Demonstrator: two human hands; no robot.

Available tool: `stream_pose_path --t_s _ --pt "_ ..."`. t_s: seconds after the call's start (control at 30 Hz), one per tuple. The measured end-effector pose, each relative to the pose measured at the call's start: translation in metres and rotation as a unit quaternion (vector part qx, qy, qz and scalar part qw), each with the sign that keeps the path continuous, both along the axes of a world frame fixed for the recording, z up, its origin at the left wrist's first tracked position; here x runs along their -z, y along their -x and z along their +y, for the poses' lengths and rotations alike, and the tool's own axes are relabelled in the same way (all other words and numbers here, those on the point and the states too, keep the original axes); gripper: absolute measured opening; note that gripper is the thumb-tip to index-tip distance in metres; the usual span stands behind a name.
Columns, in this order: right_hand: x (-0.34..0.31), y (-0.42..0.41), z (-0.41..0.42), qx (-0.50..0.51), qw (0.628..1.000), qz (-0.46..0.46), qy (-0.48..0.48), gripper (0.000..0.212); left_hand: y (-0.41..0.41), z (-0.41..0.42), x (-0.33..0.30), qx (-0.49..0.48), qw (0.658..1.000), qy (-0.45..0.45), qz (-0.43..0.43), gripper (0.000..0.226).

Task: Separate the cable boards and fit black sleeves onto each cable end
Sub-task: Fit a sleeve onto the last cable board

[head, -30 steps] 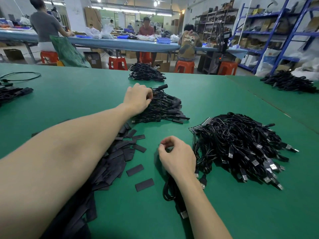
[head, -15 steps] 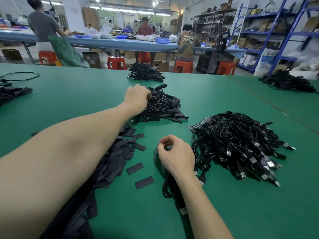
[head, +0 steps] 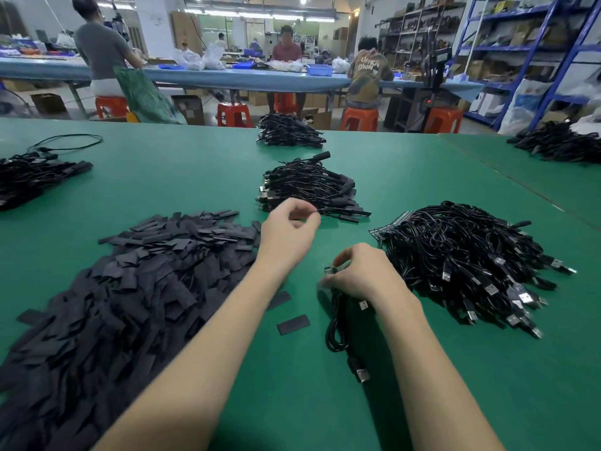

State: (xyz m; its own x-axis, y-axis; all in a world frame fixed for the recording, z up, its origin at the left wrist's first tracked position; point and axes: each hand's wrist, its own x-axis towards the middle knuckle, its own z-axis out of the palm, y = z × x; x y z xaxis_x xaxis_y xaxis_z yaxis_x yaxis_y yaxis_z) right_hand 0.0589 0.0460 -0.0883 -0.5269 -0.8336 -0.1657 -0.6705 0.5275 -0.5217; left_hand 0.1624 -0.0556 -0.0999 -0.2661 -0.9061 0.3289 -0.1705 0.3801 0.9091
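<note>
Green table (head: 422, 402), 2 hands (head: 289, 229), 5 cable piles (head: 461, 255)

green worktable (head: 195, 177), long blue bench (head: 247, 80), orange stools (head: 232, 113), blue shelving (head: 533, 53), ceiling strip lights (head: 260, 15)

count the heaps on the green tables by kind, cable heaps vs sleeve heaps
cable heaps: 5 (far, middle, right, left edge, far right table)
black sleeve heaps: 1
total: 6
</note>
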Motion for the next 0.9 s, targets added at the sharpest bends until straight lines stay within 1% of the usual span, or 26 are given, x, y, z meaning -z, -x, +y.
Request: stream_pose_path --t_s 0.07,0.17,0.2,0.23,0.27,0.3,0.37,0.4,0.43,0.47,0.53,0.6,0.63,0.7,0.73,0.77,0.8,0.83,0.9 --pt "-0.001 0.000 0.001 0.009 1.000 -0.021 -0.008 0.036 -0.005 0.018 0.010 0.006 0.999 -0.038 0.034 0.006" --pt "-0.001 0.007 0.001 0.019 0.999 -0.048 -0.005 0.014 -0.006 0.035 0.022 0.016 0.996 -0.063 0.053 0.008" --pt "0.001 0.011 0.000 0.025 0.997 -0.073 0.010 0.010 -0.006 0.039 0.026 0.018 0.995 -0.071 0.063 0.008" --pt "0.003 0.014 0.000 0.031 0.992 -0.117 0.034 0.007 -0.005 0.043 0.030 0.021 0.994 -0.078 0.077 0.009" --pt "0.004 0.017 -0.001 0.037 0.981 -0.179 0.066 0.004 -0.003 0.046 0.033 0.027 0.992 -0.082 0.088 0.010" --pt "0.005 0.020 -0.001 0.046 0.961 -0.254 0.103 0.003 -0.001 0.047 0.036 0.036 0.992 -0.085 0.092 0.009" --pt "0.004 0.022 -0.001 0.067 0.896 -0.401 0.176 0.008 -0.001 0.048 0.039 0.062 0.990 -0.089 0.093 0.008" --pt "0.002 0.023 -0.001 0.071 0.870 -0.446 0.199 0.009 -0.002 0.047 0.038 0.082 0.987 -0.093 0.100 0.007" --pt "0.001 0.023 -0.001 0.068 0.854 -0.472 0.208 0.009 -0.003 0.047 0.038 0.103 0.983 -0.101 0.111 0.007" --pt "0.001 0.023 -0.001 0.060 0.847 -0.485 0.209 0.009 -0.004 0.046 0.037 0.119 0.979 -0.113 0.121 0.007" --pt "0.002 0.021 0.001 0.052 0.845 -0.492 0.202 0.009 -0.007 0.044 0.036 0.131 0.972 -0.145 0.131 0.009" --pt "0.001 0.021 0.003 0.052 0.859 -0.471 0.191 0.010 -0.009 0.043 0.037 0.139 0.968 -0.166 0.129 0.010" --pt "-0.001 0.021 0.005 0.054 0.877 -0.440 0.185 0.011 -0.009 0.042 0.037 0.143 0.968 -0.168 0.121 0.010" --pt "-0.007 0.024 0.007 0.061 0.926 -0.325 0.181 0.012 -0.008 0.043 0.039 0.141 0.972 -0.164 0.091 0.010" --pt "-0.012 0.027 0.008 0.065 0.950 -0.241 0.187 0.012 -0.006 0.045 0.040 0.139 0.975 -0.157 0.074 0.011" --pt "-0.017 0.027 0.009 0.065 0.967 -0.152 0.196 0.009 -0.005 0.046 0.040 0.142 0.977 -0.146 0.061 0.012" --pt "-0.023 0.025 0.009 0.054 0.973 -0.079 0.209 0.007 -0.005 0.047 0.041 0.145 0.979 -0.133 0.047 0.015" --pt "-0.029 0.020 0.008 0.033 0.974 -0.028 0.222 0.005 -0.004 0.048 0.041 0.148 0.980 -0.125 0.035 0.018" --pt "-0.038 0.003 -0.003 -0.031 0.973 0.032 0.227 0.007 -0.004 0.049 0.041 0.149 0.983 -0.110 0.009 0.019"
